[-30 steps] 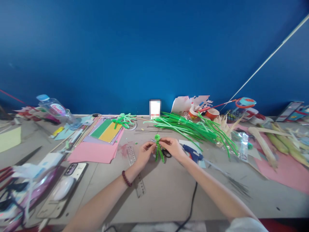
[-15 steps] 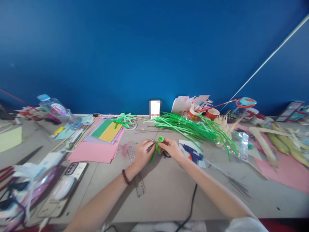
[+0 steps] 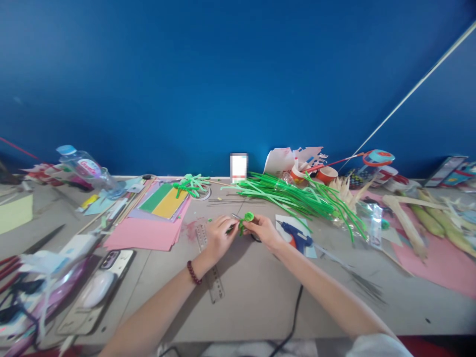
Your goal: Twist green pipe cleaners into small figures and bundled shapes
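A small curled piece of green pipe cleaner (image 3: 248,217) is held up between my hands over the middle of the table. My right hand (image 3: 265,231) pinches it from the right, just below the coiled top. From the left, the closed fingers of my left hand (image 3: 220,235) grip the green strand. A slim dark tool with a silver tip (image 3: 235,216) also shows at these fingers; its kind is unclear. Partly hidden under my right hand lies a black loop (image 3: 256,238). A clear ruler (image 3: 214,285) lies beneath my left wrist.
Behind my hands spreads a bundle of green pipe cleaners (image 3: 293,196). A blue glue gun (image 3: 297,235) lies right, its cable (image 3: 295,312) running to the front edge. Left are pink paper sheets (image 3: 143,235), a phone (image 3: 96,292) and a plastic bottle (image 3: 84,166). Corn cobs (image 3: 427,218) lie far right.
The green strand that hung below my hands no longer shows there. My left fingers have come closer to the piece, and its coiled top has shifted slightly right and down.
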{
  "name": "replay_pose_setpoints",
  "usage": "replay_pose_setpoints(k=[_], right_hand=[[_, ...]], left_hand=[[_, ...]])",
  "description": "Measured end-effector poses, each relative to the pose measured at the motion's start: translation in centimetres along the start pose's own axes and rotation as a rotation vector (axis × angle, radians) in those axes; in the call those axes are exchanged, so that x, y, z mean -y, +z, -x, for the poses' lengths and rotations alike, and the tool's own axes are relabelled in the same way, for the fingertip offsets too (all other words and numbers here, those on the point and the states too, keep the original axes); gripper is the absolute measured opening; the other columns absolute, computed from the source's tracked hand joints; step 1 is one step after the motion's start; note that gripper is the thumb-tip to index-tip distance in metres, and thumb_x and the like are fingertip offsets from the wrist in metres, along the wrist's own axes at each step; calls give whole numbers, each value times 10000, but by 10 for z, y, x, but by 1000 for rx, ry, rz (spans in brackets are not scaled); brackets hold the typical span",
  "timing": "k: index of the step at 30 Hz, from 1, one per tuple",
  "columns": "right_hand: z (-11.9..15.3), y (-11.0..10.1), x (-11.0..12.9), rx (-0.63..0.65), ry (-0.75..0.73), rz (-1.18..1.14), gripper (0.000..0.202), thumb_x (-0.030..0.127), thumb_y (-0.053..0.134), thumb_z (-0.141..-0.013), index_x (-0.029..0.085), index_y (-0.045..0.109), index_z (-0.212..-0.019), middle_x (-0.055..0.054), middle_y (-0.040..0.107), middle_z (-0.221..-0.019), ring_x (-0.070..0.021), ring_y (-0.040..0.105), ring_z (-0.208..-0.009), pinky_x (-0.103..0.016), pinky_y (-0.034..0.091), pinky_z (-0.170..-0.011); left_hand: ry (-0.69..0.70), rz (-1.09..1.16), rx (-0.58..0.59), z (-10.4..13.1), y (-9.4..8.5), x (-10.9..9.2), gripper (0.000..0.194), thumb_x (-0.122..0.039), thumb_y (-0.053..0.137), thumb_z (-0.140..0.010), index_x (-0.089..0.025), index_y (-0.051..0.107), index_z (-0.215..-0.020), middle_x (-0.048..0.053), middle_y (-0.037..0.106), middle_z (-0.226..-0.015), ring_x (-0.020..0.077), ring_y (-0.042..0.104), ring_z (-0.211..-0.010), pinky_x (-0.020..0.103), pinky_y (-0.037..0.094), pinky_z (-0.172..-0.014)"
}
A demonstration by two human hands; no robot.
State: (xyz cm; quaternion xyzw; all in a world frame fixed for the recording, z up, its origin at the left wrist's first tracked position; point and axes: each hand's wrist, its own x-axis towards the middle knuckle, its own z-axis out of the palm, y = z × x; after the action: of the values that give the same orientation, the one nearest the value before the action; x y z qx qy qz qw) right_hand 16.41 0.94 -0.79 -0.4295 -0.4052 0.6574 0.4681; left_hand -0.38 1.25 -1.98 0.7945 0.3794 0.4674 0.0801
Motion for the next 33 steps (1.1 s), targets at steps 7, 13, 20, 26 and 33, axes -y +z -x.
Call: replay_pose_setpoints(k=[7, 13, 20, 26, 33], right_hand=[[2, 3, -4, -3, 25, -74, 330, 369, 833, -512, 160, 662, -701, 5, 662, -664, -123, 611, -613, -265, 500, -666], [1, 3, -4, 3, 38, -88, 347, 356, 843, -488, 157, 654, -700, 15, 648, -633, -115, 605, -584, -255, 498, -637], [-2, 0, 3, -12, 8, -61, 330, 392, 810, -553, 159, 637, -710, 15, 636, -651, -94, 574, -576, -229, 471, -589], [-4, -5, 3, -68, -40, 18, 377, 408, 795, -567, 168, 641, -814, 10, 649, -660, -103, 553, -553, -232, 425, -555], [-5, -8, 1, -16, -94, 129, 306, 389, 740, -641, 159, 676, -833, -15, 688, -747, -124, 600, -654, -261, 451, -664]], left_hand=[[-57, 92, -32, 1, 2, -3, 105, -201, 545, -846, -179, 610, -766, 24, 624, -713, 139, 555, -665, 260, 422, -636], [-171, 185, -20, 0, 5, -6, 169, -252, 544, -851, -177, 615, -717, 15, 616, -680, 130, 549, -639, 249, 423, -607], [-503, 499, -27, -8, 1, -14, 268, -380, 535, -839, -174, 678, -743, 61, 677, -769, 174, 604, -746, 281, 469, -672], [-812, 855, 62, -8, 7, -8, 326, -479, 656, -720, -156, 692, -702, 22, 628, -595, 136, 550, -555, 246, 447, -527], [-1005, 1079, 68, -9, 12, -4, 289, -378, 777, -603, -128, 685, -715, -8, 606, -563, 83, 508, -478, 205, 425, -487]])
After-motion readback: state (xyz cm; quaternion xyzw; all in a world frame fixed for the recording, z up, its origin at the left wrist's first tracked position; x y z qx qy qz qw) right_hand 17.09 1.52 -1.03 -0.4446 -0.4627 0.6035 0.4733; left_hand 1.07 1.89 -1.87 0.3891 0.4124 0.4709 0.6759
